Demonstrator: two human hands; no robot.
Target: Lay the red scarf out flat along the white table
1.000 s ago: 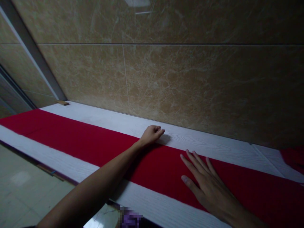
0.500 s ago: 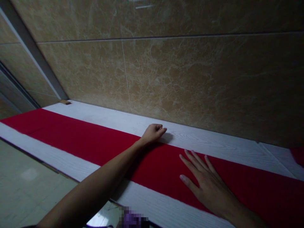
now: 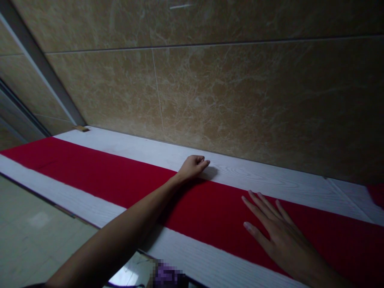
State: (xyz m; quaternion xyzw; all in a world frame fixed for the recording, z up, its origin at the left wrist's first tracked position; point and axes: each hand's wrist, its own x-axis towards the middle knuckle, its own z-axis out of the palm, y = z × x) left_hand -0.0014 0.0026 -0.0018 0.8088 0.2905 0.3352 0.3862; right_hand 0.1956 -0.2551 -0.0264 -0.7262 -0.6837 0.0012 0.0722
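A long strip of red cloth (image 3: 96, 170) lies flat along a white wood-grain tabletop (image 3: 141, 148). My left hand (image 3: 193, 166) is closed at the cloth's far edge, its fingers curled in and its thumb pointing right. The inside of that fist is hidden, so I cannot tell whether it holds anything. To the right, my right hand (image 3: 277, 226) is spread over the red cloth, palm down, fingers apart and holding nothing.
Behind the tabletop rises a brown marbled tile wall (image 3: 210, 92). A small wooden block (image 3: 81, 129) sits at the far left corner. Another red piece (image 3: 375, 195) shows at the right edge. Pale floor tiles (image 3: 36, 228) lie below left.
My right hand has slid to the right over the red cloth, still spread. My left hand has stayed almost in place, still closed.
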